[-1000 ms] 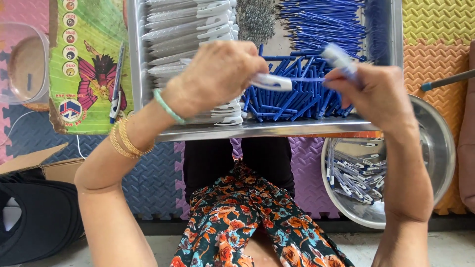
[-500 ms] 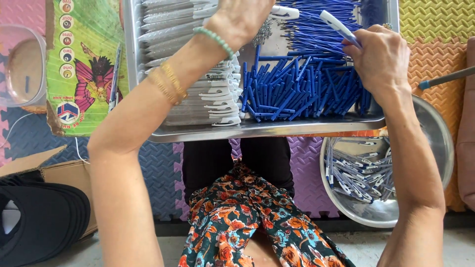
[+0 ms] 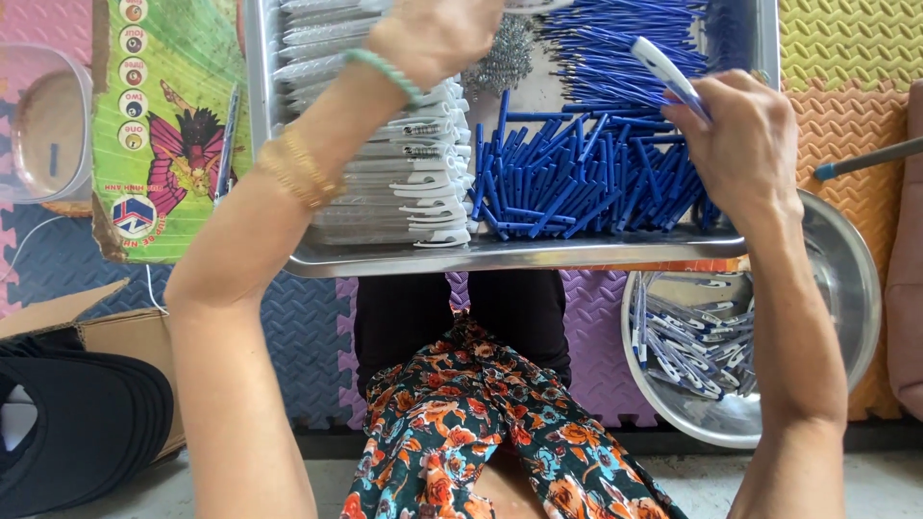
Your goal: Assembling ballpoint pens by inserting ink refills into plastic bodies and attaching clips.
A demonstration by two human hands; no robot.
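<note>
over the metal tray (image 3: pixel 500 255), toward one o'clock, the right hand (image 3: pixel 745 144) is closed around a white and blue pen (image 3: pixel 665 73), pinching it at mid-barrel with the tip angled up toward eleven o'clock. it looks light, stiff and a little slick, so a hold along the barrel suits it. the left hand (image 3: pixel 437 34) reaches to twelve o'clock over the white pen barrels (image 3: pixel 404 183), wrist bent; its fingers are cut off, so i cannot tell what it holds. blue pen parts (image 3: pixel 577 183) lie between.

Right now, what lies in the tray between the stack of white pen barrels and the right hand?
In the head view, a heap of short blue pen parts lies between the white pen barrels and the right hand.
</note>
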